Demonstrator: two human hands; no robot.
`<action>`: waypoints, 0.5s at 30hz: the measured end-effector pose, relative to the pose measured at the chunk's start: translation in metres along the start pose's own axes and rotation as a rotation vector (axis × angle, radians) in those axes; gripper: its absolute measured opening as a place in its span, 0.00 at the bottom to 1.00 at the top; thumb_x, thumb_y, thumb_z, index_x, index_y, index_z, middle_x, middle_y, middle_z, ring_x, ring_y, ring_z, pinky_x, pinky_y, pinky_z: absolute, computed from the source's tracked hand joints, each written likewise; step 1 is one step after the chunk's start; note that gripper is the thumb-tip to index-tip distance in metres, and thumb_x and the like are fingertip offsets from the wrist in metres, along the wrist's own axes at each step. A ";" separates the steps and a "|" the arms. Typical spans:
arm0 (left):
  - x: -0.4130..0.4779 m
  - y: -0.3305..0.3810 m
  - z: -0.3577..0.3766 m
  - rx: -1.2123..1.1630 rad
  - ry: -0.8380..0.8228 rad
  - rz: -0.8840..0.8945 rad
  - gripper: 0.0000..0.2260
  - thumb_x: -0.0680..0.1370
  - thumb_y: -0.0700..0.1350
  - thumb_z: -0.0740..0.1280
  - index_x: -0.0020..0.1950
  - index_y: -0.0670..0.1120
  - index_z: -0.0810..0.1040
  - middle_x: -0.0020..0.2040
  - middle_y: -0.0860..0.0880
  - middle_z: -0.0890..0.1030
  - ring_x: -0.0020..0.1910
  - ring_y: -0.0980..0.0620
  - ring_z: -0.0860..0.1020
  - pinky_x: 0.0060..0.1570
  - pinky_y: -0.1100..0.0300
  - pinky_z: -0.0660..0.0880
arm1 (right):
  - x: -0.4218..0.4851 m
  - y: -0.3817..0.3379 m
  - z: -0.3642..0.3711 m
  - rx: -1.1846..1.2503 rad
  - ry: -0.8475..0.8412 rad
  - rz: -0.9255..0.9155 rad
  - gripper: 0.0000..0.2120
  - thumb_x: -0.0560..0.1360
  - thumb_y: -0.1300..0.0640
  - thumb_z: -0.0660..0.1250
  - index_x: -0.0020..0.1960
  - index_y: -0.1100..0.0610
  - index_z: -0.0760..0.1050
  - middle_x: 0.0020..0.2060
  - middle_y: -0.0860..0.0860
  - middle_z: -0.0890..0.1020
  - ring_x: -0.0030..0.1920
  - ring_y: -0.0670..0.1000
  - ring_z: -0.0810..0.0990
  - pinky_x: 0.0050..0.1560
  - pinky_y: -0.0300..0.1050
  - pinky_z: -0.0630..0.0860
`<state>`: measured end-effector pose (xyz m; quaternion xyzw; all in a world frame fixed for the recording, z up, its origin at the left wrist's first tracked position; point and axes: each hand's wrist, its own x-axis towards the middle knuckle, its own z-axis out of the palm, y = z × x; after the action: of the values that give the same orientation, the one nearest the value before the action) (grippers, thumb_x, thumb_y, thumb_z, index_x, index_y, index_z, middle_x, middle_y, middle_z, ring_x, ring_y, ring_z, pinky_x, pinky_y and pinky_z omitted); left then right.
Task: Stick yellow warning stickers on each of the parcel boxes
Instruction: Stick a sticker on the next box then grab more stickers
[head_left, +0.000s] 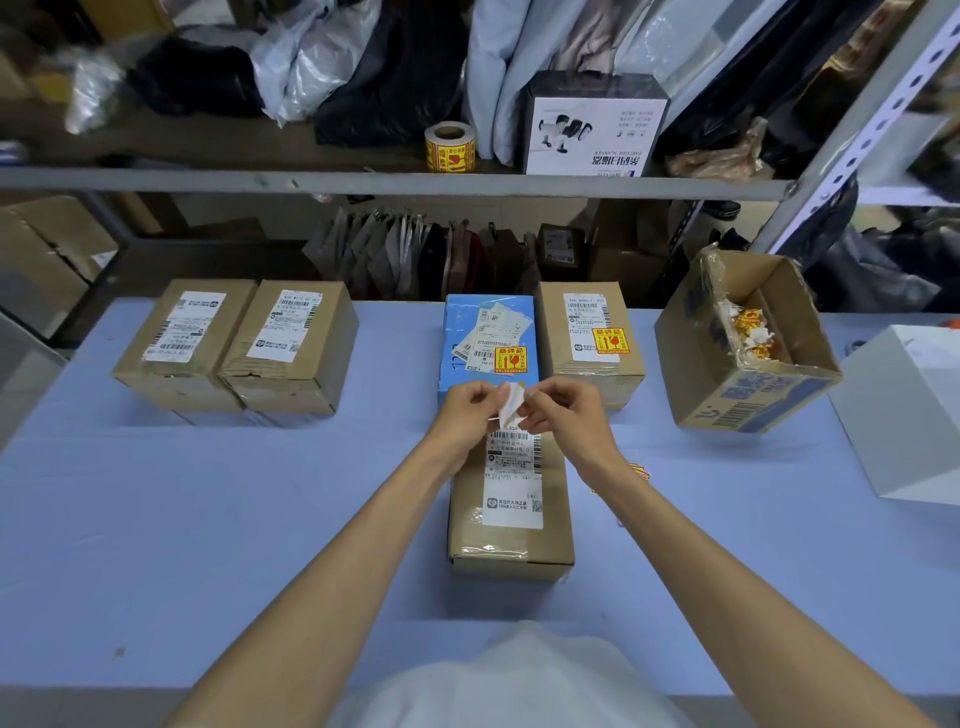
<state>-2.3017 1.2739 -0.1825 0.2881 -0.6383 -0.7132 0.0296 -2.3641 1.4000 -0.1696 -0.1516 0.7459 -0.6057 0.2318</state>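
single head-worn wide-angle view, looking forward and down over the table (208, 519), close above both forearms, shelves (363, 179) beyond

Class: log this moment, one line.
left hand, right hand: pinch sticker | near box: no sticker showing | blue box, brown box: stickered

A person's left hand (467, 408) and right hand (558, 410) pinch a white slip (510, 402) above a brown parcel box (511, 540) on a blue table (208, 519); behind it, a blue box (488, 332) and a labelled brown box (589, 374) carry yellow warning stickers (510, 359); a sticker roll (450, 147) stands on the shelf (311, 182); an open carton (748, 395) sits at right.
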 end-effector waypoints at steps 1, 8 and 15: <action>0.002 0.000 -0.001 -0.021 0.035 -0.024 0.10 0.81 0.45 0.62 0.44 0.41 0.76 0.47 0.43 0.80 0.47 0.48 0.79 0.54 0.52 0.77 | 0.000 0.000 -0.001 0.002 0.007 0.011 0.06 0.77 0.65 0.63 0.44 0.64 0.79 0.33 0.56 0.83 0.33 0.52 0.82 0.36 0.40 0.79; 0.004 0.003 -0.002 -0.111 0.119 -0.075 0.10 0.82 0.49 0.58 0.56 0.45 0.72 0.56 0.44 0.76 0.56 0.47 0.77 0.49 0.54 0.80 | 0.000 0.000 -0.001 -0.006 0.029 0.039 0.06 0.77 0.65 0.63 0.44 0.62 0.78 0.35 0.56 0.83 0.33 0.52 0.81 0.35 0.38 0.78; 0.005 0.004 -0.004 0.005 0.148 -0.046 0.11 0.81 0.49 0.63 0.54 0.42 0.77 0.48 0.46 0.78 0.44 0.52 0.77 0.40 0.62 0.77 | 0.003 -0.001 -0.002 -0.009 0.039 0.035 0.07 0.77 0.65 0.63 0.44 0.63 0.78 0.34 0.57 0.82 0.33 0.52 0.82 0.36 0.41 0.79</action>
<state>-2.3053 1.2674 -0.1813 0.3549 -0.6293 -0.6888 0.0597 -2.3680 1.3997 -0.1693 -0.1277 0.7555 -0.6011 0.2270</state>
